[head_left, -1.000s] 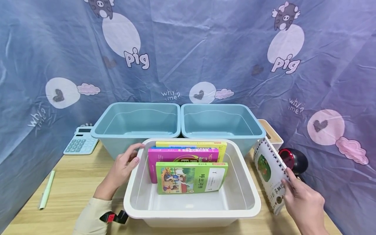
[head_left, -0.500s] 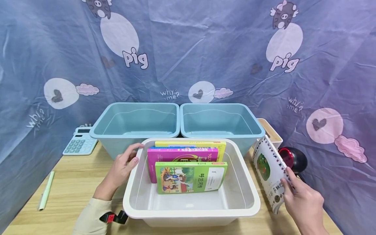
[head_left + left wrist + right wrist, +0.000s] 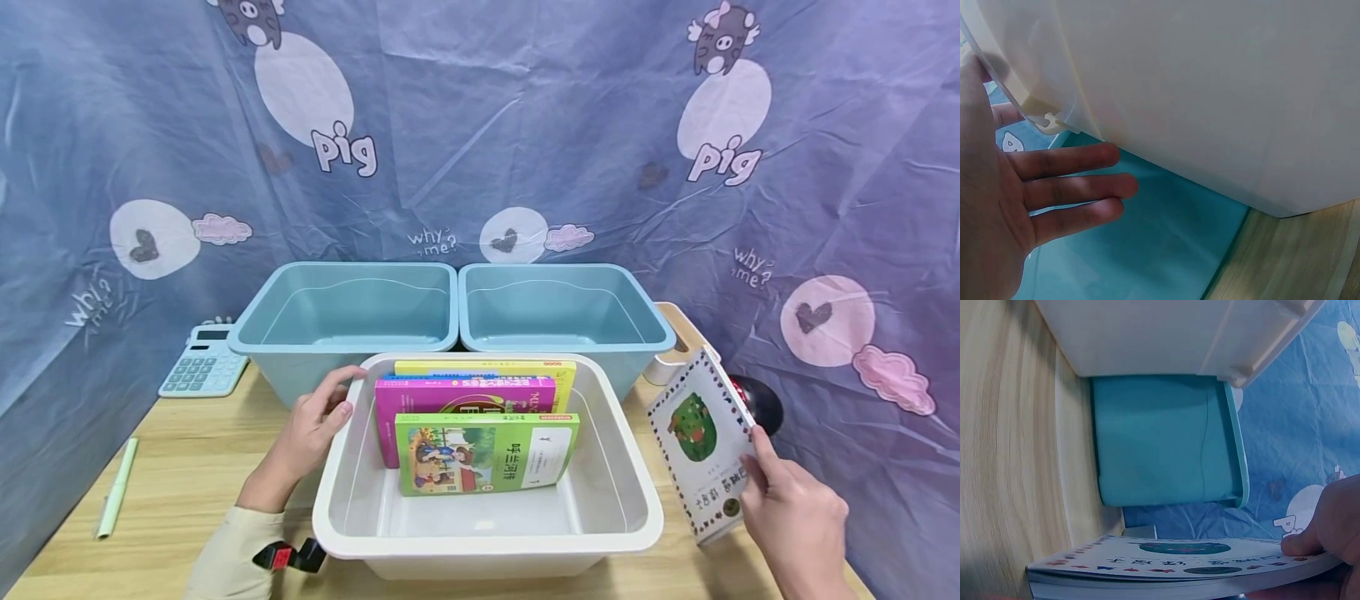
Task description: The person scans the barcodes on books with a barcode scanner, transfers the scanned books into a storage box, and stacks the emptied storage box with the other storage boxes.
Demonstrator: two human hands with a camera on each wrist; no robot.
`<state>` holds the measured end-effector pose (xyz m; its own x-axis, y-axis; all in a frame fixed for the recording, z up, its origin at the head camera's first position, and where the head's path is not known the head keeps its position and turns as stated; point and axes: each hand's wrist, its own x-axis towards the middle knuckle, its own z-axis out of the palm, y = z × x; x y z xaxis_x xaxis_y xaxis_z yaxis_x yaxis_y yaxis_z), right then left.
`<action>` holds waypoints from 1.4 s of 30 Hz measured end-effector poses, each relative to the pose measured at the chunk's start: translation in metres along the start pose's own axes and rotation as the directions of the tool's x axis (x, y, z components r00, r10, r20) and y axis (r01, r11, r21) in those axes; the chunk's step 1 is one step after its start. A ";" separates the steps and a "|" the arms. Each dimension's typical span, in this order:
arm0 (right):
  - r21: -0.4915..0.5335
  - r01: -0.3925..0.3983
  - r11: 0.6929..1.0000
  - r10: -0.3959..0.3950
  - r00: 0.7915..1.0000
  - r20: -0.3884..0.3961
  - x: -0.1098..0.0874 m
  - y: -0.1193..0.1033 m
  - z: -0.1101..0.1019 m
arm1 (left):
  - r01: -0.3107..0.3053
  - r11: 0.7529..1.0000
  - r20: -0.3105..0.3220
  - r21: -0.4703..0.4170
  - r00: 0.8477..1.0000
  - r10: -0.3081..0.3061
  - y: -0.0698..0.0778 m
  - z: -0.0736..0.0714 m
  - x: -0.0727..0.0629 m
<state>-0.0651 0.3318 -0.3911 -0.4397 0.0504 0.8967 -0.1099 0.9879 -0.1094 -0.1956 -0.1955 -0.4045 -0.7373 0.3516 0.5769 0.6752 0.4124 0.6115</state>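
A white tub (image 3: 487, 546) stands on the table with several books upright in it. At the front is a green book (image 3: 487, 454), a purple book (image 3: 390, 421) behind it, and blue and yellow ones further back. My left hand (image 3: 311, 433) rests at the tub's far left corner, thumb and forefinger at the rim; in the left wrist view its other fingers (image 3: 1079, 187) lie straight beneath the rim. To the tub's right, my right hand (image 3: 795, 504) pinches a white book (image 3: 693, 454) by its right edge, thumb on the cover. The book stands tilted, its lower corner close to the table.
Behind the tub stand two teal bins, left (image 3: 360, 312) and right (image 3: 566, 312). A light blue calculator (image 3: 202, 362) and a pale green pen (image 3: 117, 487) lie at left. At right are a white box (image 3: 670, 362) with a wooden-looking top and a black rounded object (image 3: 763, 408).
My right hand has moved slightly right with the white book, turning its cover more toward the head camera. My left hand and the tub have stayed put.
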 end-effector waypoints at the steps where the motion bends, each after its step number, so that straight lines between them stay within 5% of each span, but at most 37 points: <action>1: -0.002 -0.003 1.000 0.003 1.000 0.005 0.000 0.001 -0.001 | 0.000 1.000 0.000 0.000 1.000 0.000 0.000 0.000 0.000; 21: -0.024 0.003 1.000 -0.002 0.999 0.037 0.001 0.007 -0.005 | -0.006 1.000 0.000 0.002 1.000 0.006 -0.001 -0.001 -0.001; 42: 0.083 0.010 0.996 -0.016 0.998 0.068 0.000 -0.020 -0.004 | -0.007 1.000 -0.001 -0.014 1.000 0.007 -0.002 0.000 -0.001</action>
<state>-0.0595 0.3128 -0.3878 -0.4977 0.0248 0.8670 -0.1880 0.9728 -0.1357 -0.1964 -0.1969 -0.4062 -0.7328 0.3532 0.5816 0.6803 0.3980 0.6155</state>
